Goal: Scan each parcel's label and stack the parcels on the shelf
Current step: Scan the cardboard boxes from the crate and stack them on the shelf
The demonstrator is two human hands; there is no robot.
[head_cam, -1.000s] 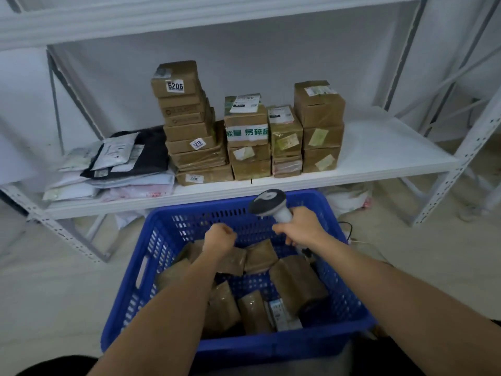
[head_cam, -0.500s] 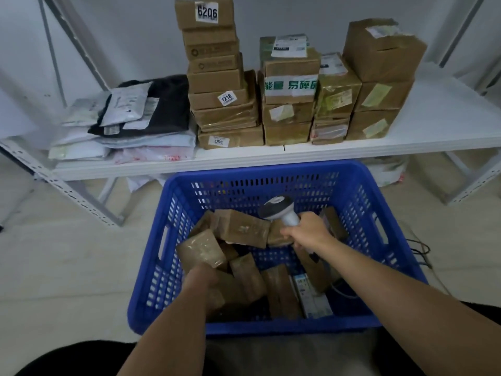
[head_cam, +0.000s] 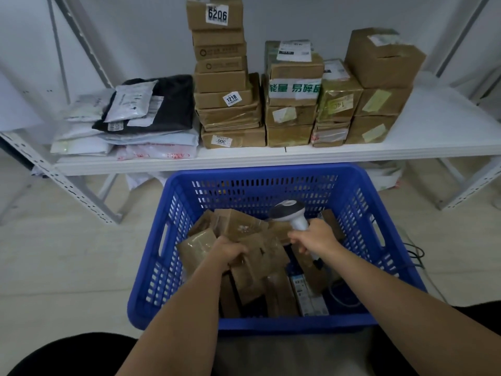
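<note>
A brown taped parcel [head_cam: 252, 263] lies atop the jumble of small parcels inside a blue slotted crate [head_cam: 151, 270] on the floor, directly under the person's left hand [head_cam: 229, 253]. That hand reaches into the crate with its fingers curled down over the parcel's near edge, gripping it — how far the fingertips wrap beneath is hidden by the hand itself. Just to its right, the right hand [head_cam: 315, 238] is wrapped firmly around the white handle of a barcode scanner [head_cam: 291, 214], whose dark head points away toward the crate's far wall, above the parcels. A parcel with a printed white label [head_cam: 305, 293] lies face up near the crate's front right corner; its text is too small to read. A cable [head_cam: 413, 253] trails over the crate's right rim.

Beyond the crate stands a white metal shelf [head_cam: 447, 131]. On it, 4 columns of cardboard boxes sit side by side — the tallest, on the left, topped by a box marked 6206 [head_cam: 215, 12], whose upper edge is cut off by the frame. Left of the boxes lies a heap of soft mailer bags [head_cam: 130, 123], grey, white and black.
</note>
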